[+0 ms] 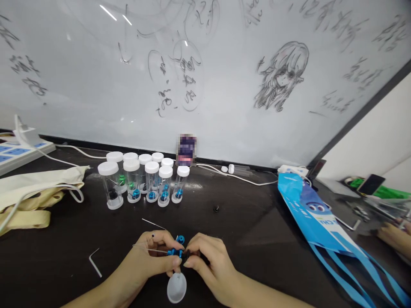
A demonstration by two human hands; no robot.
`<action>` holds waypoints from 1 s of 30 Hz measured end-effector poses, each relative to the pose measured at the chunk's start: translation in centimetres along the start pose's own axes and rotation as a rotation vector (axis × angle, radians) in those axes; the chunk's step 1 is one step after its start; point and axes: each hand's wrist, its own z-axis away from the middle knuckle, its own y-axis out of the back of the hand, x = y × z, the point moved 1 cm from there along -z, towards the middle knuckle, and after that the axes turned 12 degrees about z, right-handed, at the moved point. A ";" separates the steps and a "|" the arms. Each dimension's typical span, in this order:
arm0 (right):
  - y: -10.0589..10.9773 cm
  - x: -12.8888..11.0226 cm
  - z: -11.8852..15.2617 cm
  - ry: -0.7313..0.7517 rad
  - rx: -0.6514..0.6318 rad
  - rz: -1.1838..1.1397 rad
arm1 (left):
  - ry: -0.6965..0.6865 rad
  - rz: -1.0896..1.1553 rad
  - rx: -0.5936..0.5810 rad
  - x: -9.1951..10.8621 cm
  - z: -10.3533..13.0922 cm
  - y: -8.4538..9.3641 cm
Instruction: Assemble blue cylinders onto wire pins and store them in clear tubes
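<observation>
A whiteboard (224, 85) with black writing stands behind the dark table (250, 239), where a blue bag (308, 214) lies at the right and clear tubes (152, 182) with white caps stand left of the middle. Nearer, the right hand (210, 261) and the left hand (150, 256) meet closely, with a round whitish lid (177, 288) just below and an L-shaped key (95, 265) to the left. Between them, left fingers pinch a small blue part (172, 252), and right fingers pinch a black piece (185, 256) beside it; whether these are joined, I cannot tell.

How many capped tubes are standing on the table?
10: five nearer tubes in a rough row and five farther tubes behind them, all left of centre near the whiteboard. More may hide behind.
</observation>
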 end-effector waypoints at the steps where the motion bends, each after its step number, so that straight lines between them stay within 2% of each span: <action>1: 0.0 0.1 0.0 -0.006 -0.006 0.007 | 0.001 0.004 0.000 0.0 0.0 0.0; 5: 0.0 0.1 0.0 -0.029 -0.009 0.004 | -0.001 -0.014 -0.022 0.1 -0.1 -0.1; 11: -0.2 0.4 0.3 -0.058 0.014 -0.032 | -0.044 0.004 0.026 0.1 -0.2 0.1; 17: -0.1 0.2 0.3 -0.060 0.002 -0.001 | 0.003 0.053 -0.036 0.0 -0.4 0.4; 22: 0.0 0.1 0.2 -0.058 -0.016 0.032 | 0.005 0.108 -0.011 0.1 -0.1 0.1; 30: -0.2 0.6 0.0 -0.053 -0.024 0.017 | 0.019 0.064 -0.016 0.3 0.2 -0.1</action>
